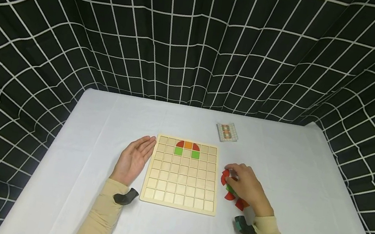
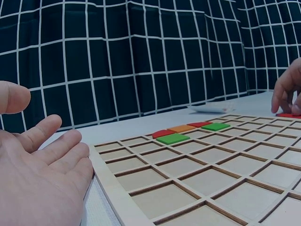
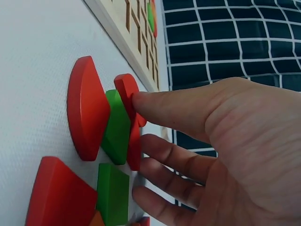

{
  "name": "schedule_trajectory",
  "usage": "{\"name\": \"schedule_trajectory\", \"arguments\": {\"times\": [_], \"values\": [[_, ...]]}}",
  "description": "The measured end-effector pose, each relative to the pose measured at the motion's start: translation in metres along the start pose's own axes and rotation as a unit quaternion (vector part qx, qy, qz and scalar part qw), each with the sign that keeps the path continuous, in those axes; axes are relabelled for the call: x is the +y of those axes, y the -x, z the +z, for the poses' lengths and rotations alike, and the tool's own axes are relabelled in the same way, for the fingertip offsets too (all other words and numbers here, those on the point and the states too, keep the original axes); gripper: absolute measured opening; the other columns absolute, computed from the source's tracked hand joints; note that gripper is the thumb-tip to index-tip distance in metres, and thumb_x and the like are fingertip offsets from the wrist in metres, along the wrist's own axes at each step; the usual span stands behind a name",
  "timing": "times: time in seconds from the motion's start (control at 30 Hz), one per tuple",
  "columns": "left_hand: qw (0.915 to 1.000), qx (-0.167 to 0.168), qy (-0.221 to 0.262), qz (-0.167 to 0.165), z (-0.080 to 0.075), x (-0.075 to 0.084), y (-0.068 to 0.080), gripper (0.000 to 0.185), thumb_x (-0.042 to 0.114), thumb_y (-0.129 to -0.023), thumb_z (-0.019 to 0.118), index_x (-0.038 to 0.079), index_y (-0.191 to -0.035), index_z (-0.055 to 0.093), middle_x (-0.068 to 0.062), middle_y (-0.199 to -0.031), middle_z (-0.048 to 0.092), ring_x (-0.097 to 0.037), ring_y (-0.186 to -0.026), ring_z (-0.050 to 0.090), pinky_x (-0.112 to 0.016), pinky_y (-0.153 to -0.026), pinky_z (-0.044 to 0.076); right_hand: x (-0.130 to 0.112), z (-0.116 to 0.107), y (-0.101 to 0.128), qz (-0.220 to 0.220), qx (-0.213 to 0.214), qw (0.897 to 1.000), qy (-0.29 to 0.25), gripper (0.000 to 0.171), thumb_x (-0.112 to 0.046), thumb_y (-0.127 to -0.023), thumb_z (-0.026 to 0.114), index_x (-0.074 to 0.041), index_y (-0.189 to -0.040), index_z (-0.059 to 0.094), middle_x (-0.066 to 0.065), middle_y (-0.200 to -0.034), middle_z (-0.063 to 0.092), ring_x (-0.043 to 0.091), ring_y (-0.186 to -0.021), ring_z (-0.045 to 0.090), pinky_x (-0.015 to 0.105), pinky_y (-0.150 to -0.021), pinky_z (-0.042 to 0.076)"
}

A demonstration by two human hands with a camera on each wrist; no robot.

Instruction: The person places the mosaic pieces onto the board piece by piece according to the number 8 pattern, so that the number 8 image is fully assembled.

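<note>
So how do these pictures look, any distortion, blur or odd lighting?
Head view: sharp and evenly lit, but the lens bows the curtain grid outward. Left wrist view: dim and bluish, with the left hand close and soft. Right wrist view: tilted sideways, the right hand large, the red and green pieces bright.

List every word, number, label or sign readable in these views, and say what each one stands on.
None can be read.
The card at the table's far side shows only a coloured grid pattern; any print on it is too small to tell.
The wooden board bears bare squares and coloured pieces, no lettering.
The loose pieces under the right hand are plain.
</note>
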State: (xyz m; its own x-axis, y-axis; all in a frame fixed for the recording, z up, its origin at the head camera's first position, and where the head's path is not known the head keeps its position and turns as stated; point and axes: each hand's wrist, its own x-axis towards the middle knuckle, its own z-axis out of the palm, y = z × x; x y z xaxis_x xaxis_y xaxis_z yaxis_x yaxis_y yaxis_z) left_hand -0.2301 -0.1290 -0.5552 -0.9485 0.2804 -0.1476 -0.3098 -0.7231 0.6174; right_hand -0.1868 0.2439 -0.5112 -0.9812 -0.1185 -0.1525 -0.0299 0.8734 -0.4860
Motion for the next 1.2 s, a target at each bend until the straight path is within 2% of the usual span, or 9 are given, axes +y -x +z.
{"name": "schedule_trajectory", "arguments": {"times": [0.2,0.33,0.6,0.77,1.0,1.1,1.2], "values": [[1.0000,0.001,-0.002,0.003,0.003,0.000,-0.001,0.056,0.029,-0.113,0.029,-0.004,-0.156,0.014,-0.018,-0.167,0.021,-0.026,-0.158,0.021,-0.030,-0.132,0.021,-0.002,-0.001,0.000,-0.001,0.003,1.000,0.015,0.035,-0.014,-0.094,0.069,-0.009,-0.129,0.067,0.010,-0.106,0.066,0.024,-0.097,0.053,0.031,-0.068,0.051],[1.0000,-0.001,-0.007,0.006,0.004,0.001,-0.003,0.055,0.028,-0.113,0.029,-0.004,-0.156,0.015,-0.018,-0.167,0.021,-0.026,-0.158,0.021,-0.031,-0.133,0.020,-0.004,-0.003,-0.001,0.003,-0.005,1.000,0.019,0.039,-0.014,-0.094,0.068,-0.009,-0.133,0.065,0.011,-0.107,0.065,0.025,-0.097,0.052,0.028,-0.066,0.048],[1.0000,0.004,0.008,0.003,0.004,0.000,-0.003,0.055,0.027,-0.113,0.028,-0.004,-0.155,0.015,-0.019,-0.168,0.018,-0.028,-0.158,0.020,-0.032,-0.133,0.020,-0.009,-0.016,-0.014,0.009,-0.058,0.997,0.043,0.029,-0.014,-0.095,0.067,-0.008,-0.123,0.069,0.011,-0.111,0.068,0.026,-0.102,0.058,0.050,-0.084,0.059],[0.9999,0.000,0.011,-0.002,0.004,-0.003,-0.003,0.055,0.027,-0.113,0.027,-0.004,-0.156,0.013,-0.018,-0.168,0.019,-0.027,-0.158,0.018,-0.032,-0.133,0.018,-0.009,-0.021,-0.024,0.041,-0.101,0.994,0.020,0.024,-0.015,-0.095,0.067,-0.007,-0.117,0.069,0.012,-0.110,0.072,0.022,-0.090,0.062,0.050,-0.088,0.059],[0.9999,0.004,0.011,0.001,-0.001,-0.005,-0.002,0.055,0.028,-0.113,0.030,-0.003,-0.156,0.015,-0.018,-0.167,0.020,-0.027,-0.158,0.019,-0.031,-0.133,0.019,-0.011,-0.027,-0.029,0.084,-0.144,0.985,-0.042,0.023,-0.020,-0.093,0.068,-0.010,-0.114,0.065,0.010,-0.107,0.070,0.021,-0.085,0.061,0.036,-0.077,0.054],[1.0000,0.000,0.008,0.001,-0.002,-0.004,-0.001,0.056,0.028,-0.113,0.031,-0.003,-0.156,0.014,-0.018,-0.167,0.020,-0.026,-0.158,0.020,-0.030,-0.133,0.020,-0.011,-0.028,-0.029,0.096,-0.152,0.981,-0.071,0.027,-0.021,-0.091,0.070,-0.009,-0.113,0.064,0.009,-0.100,0.067,0.022,-0.083,0.059,0.032,-0.072,0.049],[1.0000,-0.004,0.002,0.002,-0.003,-0.003,0.000,0.057,0.028,-0.113,0.031,-0.003,-0.157,0.012,-0.018,-0.167,0.019,-0.026,-0.158,0.020,-0.030,-0.132,0.020,-0.010,-0.027,-0.029,0.098,-0.150,0.981,-0.071,0.029,-0.023,-0.089,0.071,-0.009,-0.112,0.062,0.008,-0.096,0.063,0.021,-0.083,0.057,0.030,-0.069,0.047]]}}
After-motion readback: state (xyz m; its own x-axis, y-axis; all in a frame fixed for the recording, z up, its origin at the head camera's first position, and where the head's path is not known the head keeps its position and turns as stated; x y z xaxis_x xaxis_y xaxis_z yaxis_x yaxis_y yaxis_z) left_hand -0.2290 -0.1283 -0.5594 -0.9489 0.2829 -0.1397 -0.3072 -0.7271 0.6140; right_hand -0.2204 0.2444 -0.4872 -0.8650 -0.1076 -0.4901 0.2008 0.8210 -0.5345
